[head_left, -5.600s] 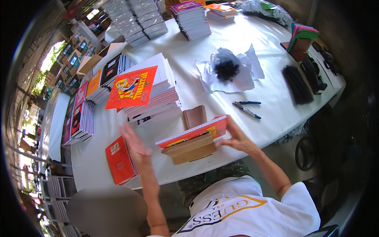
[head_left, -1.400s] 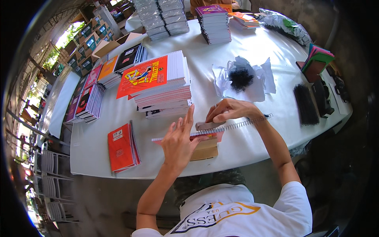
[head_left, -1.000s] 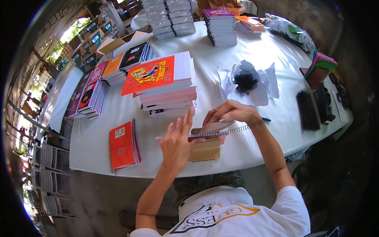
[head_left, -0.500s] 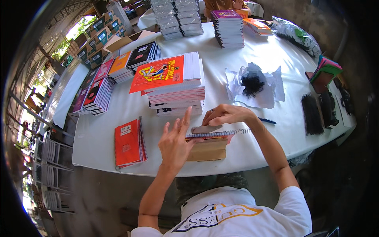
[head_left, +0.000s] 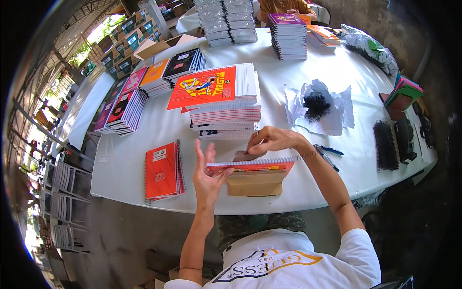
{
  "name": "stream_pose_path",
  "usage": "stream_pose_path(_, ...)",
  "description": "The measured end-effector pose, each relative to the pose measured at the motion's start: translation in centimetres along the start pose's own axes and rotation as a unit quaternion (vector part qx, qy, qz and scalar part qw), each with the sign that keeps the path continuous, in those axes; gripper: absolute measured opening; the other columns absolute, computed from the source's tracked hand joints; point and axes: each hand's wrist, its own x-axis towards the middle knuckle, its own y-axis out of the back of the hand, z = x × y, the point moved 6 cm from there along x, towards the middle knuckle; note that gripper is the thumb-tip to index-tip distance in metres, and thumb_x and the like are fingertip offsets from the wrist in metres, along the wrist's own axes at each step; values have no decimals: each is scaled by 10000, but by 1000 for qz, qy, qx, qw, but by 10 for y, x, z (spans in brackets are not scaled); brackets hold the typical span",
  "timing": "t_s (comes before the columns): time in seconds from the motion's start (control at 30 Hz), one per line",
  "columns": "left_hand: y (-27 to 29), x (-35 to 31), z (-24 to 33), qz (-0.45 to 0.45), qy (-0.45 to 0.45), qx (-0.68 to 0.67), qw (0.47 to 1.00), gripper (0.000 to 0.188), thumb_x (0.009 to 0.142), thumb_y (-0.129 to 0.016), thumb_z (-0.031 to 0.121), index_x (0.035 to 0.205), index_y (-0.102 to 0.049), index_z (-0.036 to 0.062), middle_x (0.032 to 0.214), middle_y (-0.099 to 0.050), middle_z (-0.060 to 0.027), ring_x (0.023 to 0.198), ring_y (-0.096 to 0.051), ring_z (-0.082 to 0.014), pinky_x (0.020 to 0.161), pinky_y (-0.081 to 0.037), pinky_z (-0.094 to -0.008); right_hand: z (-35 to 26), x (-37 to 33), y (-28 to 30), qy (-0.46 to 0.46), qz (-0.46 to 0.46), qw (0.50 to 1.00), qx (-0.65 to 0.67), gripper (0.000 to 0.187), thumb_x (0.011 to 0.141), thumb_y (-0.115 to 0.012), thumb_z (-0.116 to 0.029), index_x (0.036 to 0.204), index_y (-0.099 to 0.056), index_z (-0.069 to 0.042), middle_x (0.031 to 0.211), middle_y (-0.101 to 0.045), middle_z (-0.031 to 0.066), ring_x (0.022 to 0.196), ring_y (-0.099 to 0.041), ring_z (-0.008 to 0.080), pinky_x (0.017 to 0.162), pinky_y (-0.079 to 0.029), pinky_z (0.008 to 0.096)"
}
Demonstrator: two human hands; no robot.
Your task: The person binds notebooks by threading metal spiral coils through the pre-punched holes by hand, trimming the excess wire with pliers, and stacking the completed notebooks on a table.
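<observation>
A red-covered notebook [head_left: 264, 167] stands on edge, spine up, in a brown stand [head_left: 254, 189] in front of me. Spiral wire runs along its spine, and a loose coil end [head_left: 308, 154] sticks out past the right end, beneath my right wrist. My left hand [head_left: 206, 180] is at the notebook's left end, its thumb against the red cover and its other fingers raised. Behind the spine my right hand [head_left: 272, 140] is closed, fingers bent down over a brown block [head_left: 248, 155]. What its fingertips hold is hidden.
A tall notebook stack [head_left: 224, 101] rises just beyond my hands. Red notebooks [head_left: 162, 171] lie at left, pens [head_left: 328, 151] at right. Black coils lie on crumpled paper [head_left: 339, 118]; more coils [head_left: 383, 144] are at the right edge. Another person [head_left: 276, 7] sits at the far side.
The notebook's left end now shows farther left, with more red cover in sight. My left hand has turned, its fingers less upright over the spine. The whole view has shifted slightly.
</observation>
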Motion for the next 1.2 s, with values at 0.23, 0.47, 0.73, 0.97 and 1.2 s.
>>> stream_pose_path(0.23, 0, 1, -21, -18, 54, -102, 993, 889, 800, -756, 6, 1522, -244, 84, 1445, -443, -219, 1342, -438, -297, 953, -481, -294, -7, 3, 4, -16, 6, 1000, 18, 504, 839, -671, -396, 1019, -709, 74, 1094, -695, 139, 951, -621, 195, 863, -472, 324)
stream_pose_path(0.47, 3, -2, -23, -3, 30, -110, 994, 835, 833, -706, -31, 1524, -249, 78, 1457, -440, -207, 1338, -449, -274, 869, -486, -249, -13, 8, -1, 54, 44, 992, 103, 531, 856, -641, -447, 1038, -714, 47, 1040, -703, 125, 885, -597, 187, 793, -475, 317)
stream_pose_path(0.73, 4, -6, -21, 2, 62, -116, 991, 858, 835, -673, -64, 1534, -191, 62, 1449, -452, -196, 1342, -442, -242, 896, -487, -260, -16, 20, -6, 25, 21, 996, 82, 515, 857, -648, -435, 1010, -716, 52, 1027, -698, 127, 906, -612, 214, 795, -472, 327)
stream_pose_path(0.97, 4, 7, -22, -94, 25, -116, 988, 595, 942, -634, 211, 1448, -390, 15, 1406, -507, -168, 1259, -520, -209, 784, -493, -254, -11, 0, -5, -10, 99, 995, -8, 547, 843, -670, -481, 978, -728, 46, 859, -705, 171, 860, -654, 253, 716, -509, 367)
stream_pose_path(1.2, 41, 49, 31, 13, -28, -38, 999, 501, 970, -582, 337, 1272, -579, -63, 1268, -614, -141, 1148, -593, -230, 1005, -427, -315, 78, -72, -26, -24, 209, 903, -374, 546, 823, -708, -401, 1296, -573, -164, 1429, -382, 207, 1306, -381, 366, 1065, -278, 548)
